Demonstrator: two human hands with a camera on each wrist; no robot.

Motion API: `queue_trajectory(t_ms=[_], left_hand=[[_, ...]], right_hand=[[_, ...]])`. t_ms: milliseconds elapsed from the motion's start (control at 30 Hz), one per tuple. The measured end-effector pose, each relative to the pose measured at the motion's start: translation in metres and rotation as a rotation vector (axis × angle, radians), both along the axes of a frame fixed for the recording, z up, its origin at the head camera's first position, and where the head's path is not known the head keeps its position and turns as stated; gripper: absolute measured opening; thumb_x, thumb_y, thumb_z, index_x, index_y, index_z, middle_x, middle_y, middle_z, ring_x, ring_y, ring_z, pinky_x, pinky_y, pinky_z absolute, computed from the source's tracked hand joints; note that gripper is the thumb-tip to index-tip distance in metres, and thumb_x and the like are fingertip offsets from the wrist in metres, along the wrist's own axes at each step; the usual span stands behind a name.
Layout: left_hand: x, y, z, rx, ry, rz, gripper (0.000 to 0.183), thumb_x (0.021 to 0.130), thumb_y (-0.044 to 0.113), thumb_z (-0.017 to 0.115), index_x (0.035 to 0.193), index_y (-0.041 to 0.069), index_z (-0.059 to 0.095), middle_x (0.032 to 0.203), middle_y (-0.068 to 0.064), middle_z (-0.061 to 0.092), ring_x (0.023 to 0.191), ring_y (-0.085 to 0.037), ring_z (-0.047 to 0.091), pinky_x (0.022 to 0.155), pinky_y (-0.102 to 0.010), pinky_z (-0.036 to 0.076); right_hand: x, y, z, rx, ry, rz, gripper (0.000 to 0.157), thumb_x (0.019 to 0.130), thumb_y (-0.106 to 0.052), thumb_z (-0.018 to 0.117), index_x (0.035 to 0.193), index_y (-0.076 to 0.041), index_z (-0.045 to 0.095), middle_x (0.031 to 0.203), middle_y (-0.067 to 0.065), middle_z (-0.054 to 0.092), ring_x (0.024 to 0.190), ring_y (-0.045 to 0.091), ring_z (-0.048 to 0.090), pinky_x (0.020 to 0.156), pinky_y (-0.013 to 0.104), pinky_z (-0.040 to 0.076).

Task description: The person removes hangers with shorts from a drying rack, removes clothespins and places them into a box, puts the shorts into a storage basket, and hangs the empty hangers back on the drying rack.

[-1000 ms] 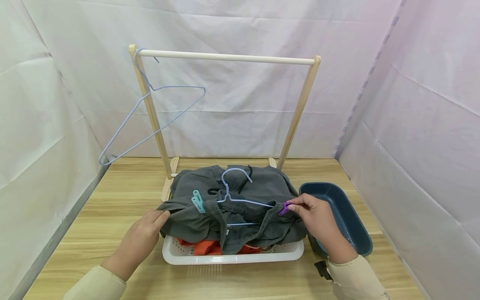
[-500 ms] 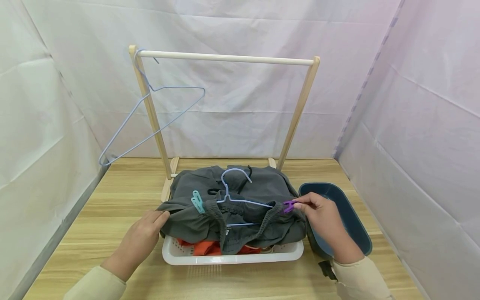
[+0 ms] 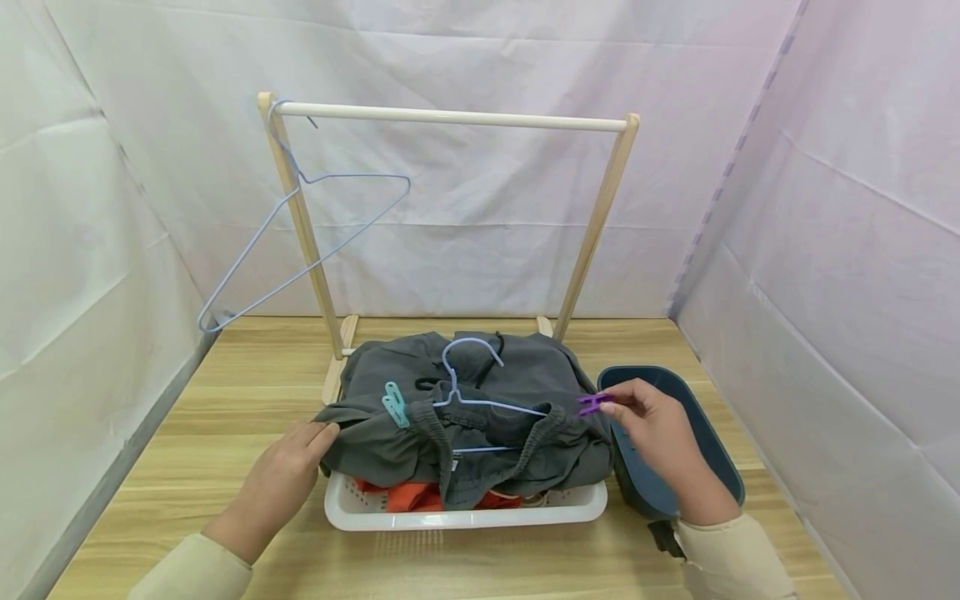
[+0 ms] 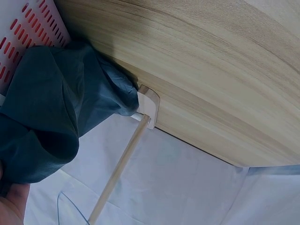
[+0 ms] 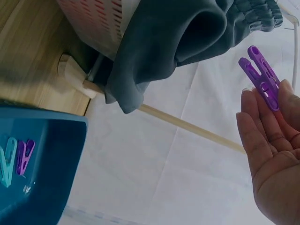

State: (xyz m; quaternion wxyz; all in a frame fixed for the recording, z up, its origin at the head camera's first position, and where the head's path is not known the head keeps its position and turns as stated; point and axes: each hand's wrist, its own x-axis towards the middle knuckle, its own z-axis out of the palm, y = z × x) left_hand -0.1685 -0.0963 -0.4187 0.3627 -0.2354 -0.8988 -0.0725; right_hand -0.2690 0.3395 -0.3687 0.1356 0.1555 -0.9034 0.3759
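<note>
Dark grey trousers (image 3: 390,350) with a gathered elastic waistband lie heaped over a white basket (image 3: 465,521). A light blue hanger (image 3: 495,404) sits in the waistband, its hook upward. A teal clothespin (image 3: 395,405) stands at the waistband's left side. My left hand (image 3: 288,467) holds the trousers' left edge; in the left wrist view, the cloth (image 4: 51,108) folds at its fingers. To the right of the waistband, my right hand (image 3: 652,425) pinches a purple clothespin (image 3: 592,403) by one end. In the right wrist view this clothespin (image 5: 260,77) is apart from the cloth.
A dark blue bin (image 3: 705,433) stands at the right, with teal (image 5: 7,161) and purple clothespins (image 5: 25,157) inside. Behind the basket rises a wooden rack (image 3: 450,115); another blue hanger (image 3: 360,174) hangs at its left end. Orange cloth (image 3: 412,497) shows in the basket.
My right hand has drawn the purple clothespin away from the waistband's right side, moving right and slightly up. The left hand and the trousers look unmoved.
</note>
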Motion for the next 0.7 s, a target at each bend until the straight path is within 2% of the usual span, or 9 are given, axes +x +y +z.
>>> queue_trajectory(t_ms=[167,400,700], left_hand=[[0.000,0.000,0.001,-0.006,-0.001,0.001,0.057,0.046,-0.029,0.066,0.099,-0.009,0.064,0.087,-0.017,0.062,0.077,-0.032,0.063,0.064,-0.042,0.057],[0.000,0.001,0.002,-0.007,0.002,-0.001,0.057,0.045,-0.029,0.065,0.099,-0.009,0.064,0.087,-0.018,0.063,0.077,-0.032,0.063,0.065,-0.042,0.057],[0.000,0.000,0.000,-0.006,-0.001,0.002,0.058,0.045,-0.029,0.065,0.099,-0.009,0.064,0.087,-0.018,0.062,0.078,-0.032,0.063,0.065,-0.042,0.057]], right_hand=[[-0.003,0.006,0.001,0.003,-0.011,-0.004,0.012,0.087,-0.004,0.069,0.099,-0.005,0.068,0.089,0.009,0.070,0.075,0.019,0.065,0.051,0.023,0.047],[-0.010,0.016,0.003,0.045,-0.018,0.007,0.019,0.088,-0.006,0.069,0.107,-0.003,0.067,0.094,0.011,0.070,0.080,0.023,0.067,0.062,0.022,0.051],[-0.024,0.031,-0.002,0.132,-0.090,0.043,0.026,0.090,-0.008,0.066,0.114,0.004,0.063,0.100,0.017,0.069,0.087,0.029,0.069,0.074,0.039,0.057]])
